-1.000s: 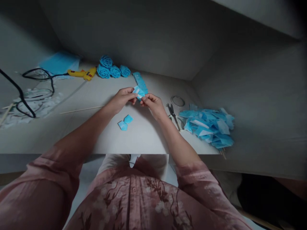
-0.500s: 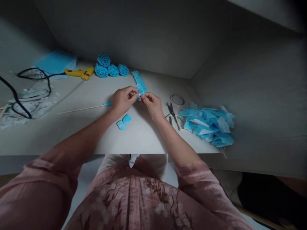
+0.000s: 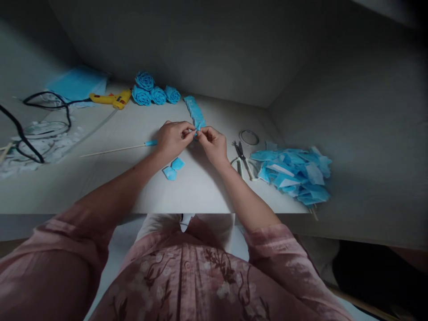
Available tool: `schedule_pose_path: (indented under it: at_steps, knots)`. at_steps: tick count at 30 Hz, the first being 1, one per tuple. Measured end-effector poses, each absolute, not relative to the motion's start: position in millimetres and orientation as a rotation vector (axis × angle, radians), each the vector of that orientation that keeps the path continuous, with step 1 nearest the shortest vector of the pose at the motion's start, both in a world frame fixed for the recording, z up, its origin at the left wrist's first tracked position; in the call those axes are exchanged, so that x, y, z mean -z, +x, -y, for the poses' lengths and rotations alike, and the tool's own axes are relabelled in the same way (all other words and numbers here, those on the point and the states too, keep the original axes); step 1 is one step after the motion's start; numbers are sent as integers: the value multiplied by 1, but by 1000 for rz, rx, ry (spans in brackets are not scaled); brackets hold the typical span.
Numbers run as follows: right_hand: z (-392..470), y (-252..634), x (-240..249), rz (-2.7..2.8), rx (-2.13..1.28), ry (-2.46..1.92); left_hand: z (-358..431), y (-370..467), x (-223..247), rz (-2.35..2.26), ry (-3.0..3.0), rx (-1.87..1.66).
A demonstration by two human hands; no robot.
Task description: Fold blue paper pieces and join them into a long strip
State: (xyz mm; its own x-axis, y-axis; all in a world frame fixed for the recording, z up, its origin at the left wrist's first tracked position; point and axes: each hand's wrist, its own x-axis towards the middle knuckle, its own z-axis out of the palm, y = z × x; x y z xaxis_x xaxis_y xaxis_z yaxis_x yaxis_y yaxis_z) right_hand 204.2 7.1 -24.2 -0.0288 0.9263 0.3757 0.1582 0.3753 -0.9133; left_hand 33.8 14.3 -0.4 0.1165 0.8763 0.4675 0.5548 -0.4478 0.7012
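Observation:
My left hand [image 3: 176,137] and my right hand [image 3: 211,141] meet over the middle of the table, fingertips pinched together on a small blue petal [image 3: 197,130] of thin, paper-like material. Most of the petal is hidden by the fingers. Just beyond them lies a row of blue petals [image 3: 194,108], overlapping in a strip; whether it touches the held petal I cannot tell. Near my left wrist are two loose blue petals [image 3: 170,173] and a thin stick [image 3: 113,150] with a blue end, partly behind the hand.
Scissors [image 3: 240,154] and a wire coil [image 3: 249,137] lie right of my right hand, beside a heap of blue pieces [image 3: 290,171]. Several blue fabric roses [image 3: 142,95], a yellow glue gun [image 3: 115,99] with black cord, and blue sheets [image 3: 78,84] are at the back left.
My fingertips have drawn closer together over the petal, and less of its pale side shows. The view has shifted slightly; other things lie where they were.

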Motion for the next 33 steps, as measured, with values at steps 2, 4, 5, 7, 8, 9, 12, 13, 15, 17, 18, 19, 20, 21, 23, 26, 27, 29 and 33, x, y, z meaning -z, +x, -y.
schedule_pose_path:
  at_steps: [2, 4, 5, 7, 8, 9, 12, 13, 15, 17, 18, 19, 20, 21, 23, 26, 27, 29, 33]
  knots:
    - [-5, 204, 22, 1519, -813, -1051, -13, 34, 0, -1394, 2028, -1258]
    - [-4, 204, 21, 1541, -788, -1065, -12, 34, -2, -1401, 2027, -1250]
    - [-3, 204, 20, 1547, -778, -1063, -12, 34, -2, -1406, 2028, -1243]
    - [-3, 204, 20, 1548, -772, -1040, -11, 34, -3, -1412, 2024, -1229]
    - [-3, 204, 20, 1545, -774, -1028, -11, 34, -4, -1412, 2019, -1225]
    - [-3, 204, 20, 1542, -777, -1019, -11, 34, -4, -1409, 2016, -1223]
    - [-3, 204, 19, 1537, -782, -1019, -12, 32, -3, -1382, 2010, -1223]
    - [-3, 204, 19, 1538, -781, -1026, -12, 32, -3, -1373, 2007, -1224]
    - [-3, 205, 18, 1540, -778, -1044, -13, 31, -2, -1364, 2002, -1228]
    - [-3, 205, 18, 1538, -776, -1064, -14, 31, -1, -1368, 2006, -1235]
    - [-3, 205, 19, 1538, -776, -1069, -14, 31, -1, -1374, 2009, -1238]
    - [-3, 205, 19, 1540, -777, -1069, -13, 32, -2, -1380, 2012, -1239]
    - [-3, 205, 19, 1544, -777, -1064, -13, 32, -2, -1385, 2014, -1239]
    - [-4, 205, 20, 1550, -776, -1059, -13, 32, -2, -1391, 2015, -1239]
    - [-4, 205, 20, 1565, -773, -1053, -14, 32, -2, -1396, 2013, -1243]
    - [-4, 206, 20, 1569, -773, -1061, -15, 32, 0, -1381, 2002, -1258]
    - [-4, 206, 20, 1565, -777, -1065, -16, 32, 1, -1368, 1988, -1263]
    - [-4, 206, 20, 1554, -788, -1072, -17, 32, 3, -1339, 1947, -1270]
    - [-4, 205, 19, 1537, -790, -1059, -17, 32, 3, -1296, 1888, -1272]
